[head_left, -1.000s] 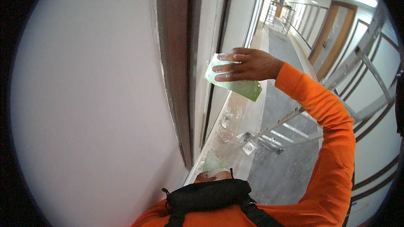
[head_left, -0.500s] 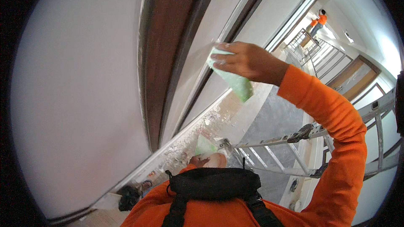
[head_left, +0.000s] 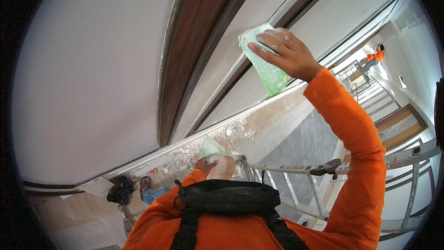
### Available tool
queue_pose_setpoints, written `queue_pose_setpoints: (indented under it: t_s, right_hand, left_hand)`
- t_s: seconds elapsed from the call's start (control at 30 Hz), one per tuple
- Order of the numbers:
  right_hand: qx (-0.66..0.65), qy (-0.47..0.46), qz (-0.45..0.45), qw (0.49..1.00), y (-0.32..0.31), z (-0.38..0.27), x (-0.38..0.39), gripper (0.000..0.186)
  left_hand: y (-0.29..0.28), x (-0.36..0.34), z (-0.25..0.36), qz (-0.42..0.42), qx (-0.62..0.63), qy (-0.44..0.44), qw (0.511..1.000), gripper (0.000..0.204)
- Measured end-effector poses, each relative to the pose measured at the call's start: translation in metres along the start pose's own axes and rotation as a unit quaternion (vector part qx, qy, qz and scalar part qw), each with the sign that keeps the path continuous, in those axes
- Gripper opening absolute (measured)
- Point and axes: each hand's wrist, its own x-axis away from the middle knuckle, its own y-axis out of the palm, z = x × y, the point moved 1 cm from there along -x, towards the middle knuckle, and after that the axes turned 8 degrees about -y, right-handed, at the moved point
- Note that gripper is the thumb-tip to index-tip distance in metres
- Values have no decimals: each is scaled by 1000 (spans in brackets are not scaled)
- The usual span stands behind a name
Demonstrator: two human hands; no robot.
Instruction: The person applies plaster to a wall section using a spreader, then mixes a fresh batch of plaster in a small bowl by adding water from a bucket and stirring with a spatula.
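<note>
A light-green plastic putty spreader (head_left: 268, 71), smeared with white paste, is gripped in my right hand (head_left: 291, 53). My fingers press over its upper part, and its upper edge is at the pale wall strip beside a dark wooden trim (head_left: 296, 11). Lower down, my left hand (head_left: 203, 166) is closed at the edge of a pale, round, pan-like thing (head_left: 224, 167). A second green spreader (head_left: 212, 146) shows just past those fingers; whether the hand grips it too I cannot tell.
A metal ladder (head_left: 291, 187) stands at my right. White scraps (head_left: 231, 129) litter the floor along the wall. A black bag (head_left: 121, 190) lies below left, near a sandalled foot (head_left: 145, 184). A person in orange (head_left: 373, 58) works far down the corridor, by metal scaffolding (head_left: 356, 76).
My right hand and its spreader have moved up and right in the picture, and more of the spreader's face shows. The view has shifted; the left hand appears higher and farther left.
</note>
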Motion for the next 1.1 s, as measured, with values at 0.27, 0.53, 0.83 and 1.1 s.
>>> queue_pose_setpoints:
  t_s: [0.27,0.53,0.83,1.1]
  right_hand:
    - [-87,-20,-32,996,0,-4,6,40]
    - [-110,70,25,991,-30,-36,7,27]
    - [-283,508,331,743,0,-101,-35,25]
    - [-169,534,334,758,-7,-70,-80,34]
  left_hand:
    - [16,-8,-37,8,41,-78,996,60]
    - [45,-11,-109,5,188,-40,981,62]
    - [8,-5,-61,20,10,-15,1000,62]
    - [-75,-36,-121,-124,16,-18,992,56]
